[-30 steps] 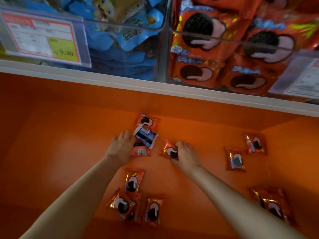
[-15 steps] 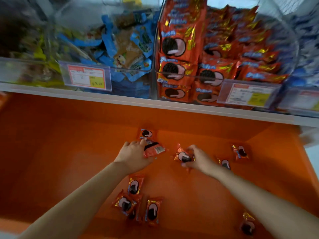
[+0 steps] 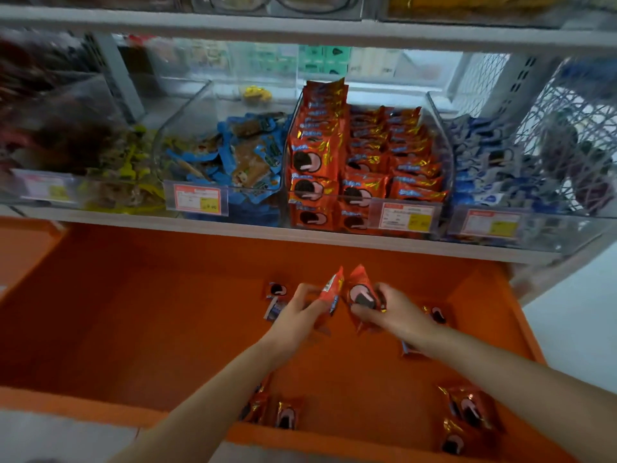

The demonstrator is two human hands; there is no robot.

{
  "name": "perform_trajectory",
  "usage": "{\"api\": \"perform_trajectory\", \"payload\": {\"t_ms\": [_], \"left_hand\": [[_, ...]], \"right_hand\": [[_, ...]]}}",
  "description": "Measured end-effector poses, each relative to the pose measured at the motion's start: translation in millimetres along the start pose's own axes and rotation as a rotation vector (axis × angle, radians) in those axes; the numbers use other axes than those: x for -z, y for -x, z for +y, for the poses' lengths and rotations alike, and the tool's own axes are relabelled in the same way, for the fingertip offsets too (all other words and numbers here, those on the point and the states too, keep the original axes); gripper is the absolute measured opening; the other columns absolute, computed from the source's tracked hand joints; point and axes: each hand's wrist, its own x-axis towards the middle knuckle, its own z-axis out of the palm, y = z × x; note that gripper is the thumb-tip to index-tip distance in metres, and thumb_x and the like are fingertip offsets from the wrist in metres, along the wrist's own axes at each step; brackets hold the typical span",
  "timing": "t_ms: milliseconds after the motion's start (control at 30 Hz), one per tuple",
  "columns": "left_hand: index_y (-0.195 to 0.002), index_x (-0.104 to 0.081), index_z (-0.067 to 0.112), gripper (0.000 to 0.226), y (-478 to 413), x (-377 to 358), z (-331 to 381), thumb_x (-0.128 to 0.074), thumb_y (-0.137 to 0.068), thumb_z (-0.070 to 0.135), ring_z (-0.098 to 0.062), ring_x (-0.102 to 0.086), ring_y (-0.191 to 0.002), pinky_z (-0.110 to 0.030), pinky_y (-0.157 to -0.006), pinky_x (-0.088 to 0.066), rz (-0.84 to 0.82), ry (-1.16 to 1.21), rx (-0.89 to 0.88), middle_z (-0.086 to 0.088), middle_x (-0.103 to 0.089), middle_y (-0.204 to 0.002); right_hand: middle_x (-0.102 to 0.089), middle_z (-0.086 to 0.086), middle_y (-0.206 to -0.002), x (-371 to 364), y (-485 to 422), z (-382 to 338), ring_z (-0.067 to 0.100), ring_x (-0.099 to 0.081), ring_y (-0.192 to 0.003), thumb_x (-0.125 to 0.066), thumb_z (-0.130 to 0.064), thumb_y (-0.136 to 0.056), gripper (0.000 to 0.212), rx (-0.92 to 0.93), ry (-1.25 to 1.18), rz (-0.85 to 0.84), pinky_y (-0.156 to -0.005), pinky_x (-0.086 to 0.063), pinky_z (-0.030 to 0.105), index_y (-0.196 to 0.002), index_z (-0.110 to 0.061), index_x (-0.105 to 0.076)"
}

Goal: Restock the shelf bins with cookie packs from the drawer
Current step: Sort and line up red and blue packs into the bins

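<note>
While the left hand [image 3: 293,315] pinches one cookie pack [image 3: 332,290] and the right hand [image 3: 397,312] grips a second pack [image 3: 362,294] just above the orange drawer [image 3: 133,312], both look light, crinkly and slippery; a gentle hold across the middle should spare the brittle cookies.

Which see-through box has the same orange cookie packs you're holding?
The clear plastic bin between the blue-wrapper bin and the blue-and-white-pack bin: only it is filled with orange foil cookie packs.

The cookie packs [image 3: 360,289] are glinting in glossy, crinkled wrap. The bins [image 3: 187,115] are showing clear, smooth plastic, and the drawer [image 3: 150,312] is looking smooth and matt.
</note>
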Motion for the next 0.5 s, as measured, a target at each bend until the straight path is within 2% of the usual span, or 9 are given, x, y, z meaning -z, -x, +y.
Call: {"api": "perform_trajectory", "payload": {"t_ms": [67,133,200,233,300,367,500], "left_hand": [[-0.125,-0.035,0.024,0.032,9.0,-5.7,4.0,-0.048,-0.098,0.033,-0.026,-0.065,-0.096,-0.034,-0.080,-0.056,-0.010,0.042,0.009,-0.002,-0.053,-0.113],[-0.125,-0.035,0.023,0.038,16.6,-11.8,7.1,-0.055,-0.094,0.033,-0.023,-0.066,-0.094,-0.031,-0.077,-0.056,-0.008,0.004,-0.004,0.001,-0.054,-0.111],[-0.121,-0.037,0.023,0.042,22.4,-16.9,10.4,-0.062,-0.090,0.034,-0.017,-0.067,-0.088,-0.023,-0.070,-0.057,0.050,-0.071,-0.030,0.002,-0.057,-0.106],[-0.120,-0.039,0.021,0.041,24.1,-18.2,12.3,-0.064,-0.089,0.033,-0.015,-0.067,-0.084,-0.021,-0.067,-0.056,0.097,-0.110,-0.046,0.002,-0.058,-0.103],[-0.118,-0.047,0.018,0.036,26.1,-17.0,16.5,-0.064,-0.089,0.032,-0.013,-0.066,-0.082,-0.021,-0.066,-0.056,0.188,-0.193,-0.077,0.001,-0.061,-0.100],[-0.111,-0.056,0.016,0.029,26.9,-11.9,22.2,-0.065,-0.089,0.031,-0.015,-0.067,-0.082,-0.028,-0.068,-0.059,0.243,-0.259,-0.110,-0.001,-0.066,-0.098],[-0.113,-0.058,0.016,0.029,34.0,-2.9,36.8,-0.065,-0.088,0.028,-0.010,-0.067,-0.082,-0.017,-0.063,-0.055,0.252,-0.351,-0.160,0.002,-0.066,-0.100]], "right_hand": [[-0.060,-0.001,-0.106,2.7,11.7,-3.9,0.014,-0.061,-0.097,-0.055,-0.045,-0.090,0.033,0.005,0.029,0.019,-0.088,-0.053,0.037,-0.111,-0.021,-0.048],[-0.059,-0.001,-0.109,4.3,22.3,-8.1,0.016,-0.060,-0.101,-0.047,-0.049,-0.093,0.033,0.018,0.030,0.042,-0.092,-0.051,0.041,-0.111,-0.022,-0.048],[-0.058,-0.004,-0.112,6.4,31.4,-11.9,0.012,-0.059,-0.101,-0.049,-0.051,-0.090,0.035,0.044,0.032,0.050,-0.087,-0.053,0.034,-0.113,-0.025,-0.047],[-0.057,-0.005,-0.113,8.2,35.8,-14.0,0.009,-0.057,-0.100,-0.053,-0.050,-0.089,0.037,0.054,0.039,0.053,-0.080,-0.053,0.025,-0.115,-0.025,-0.047],[-0.055,-0.007,-0.114,14.1,44.7,-18.3,0.007,-0.054,-0.102,-0.061,-0.046,-0.087,0.044,0.058,0.036,0.064,-0.070,-0.045,0.012,-0.122,-0.024,-0.046],[-0.055,-0.008,-0.112,23.1,50.7,-22.5,0.007,-0.053,-0.102,-0.065,-0.041,-0.086,0.044,0.053,-0.010,0.085,-0.069,-0.040,0.010,-0.122,-0.024,-0.046],[-0.060,-0.008,-0.110,46.7,54.7,-35.7,0.008,-0.056,-0.102,-0.070,-0.032,-0.084,0.041,0.018,-0.157,0.136,-0.078,-0.044,0.020,-0.120,-0.024,-0.052]]}}
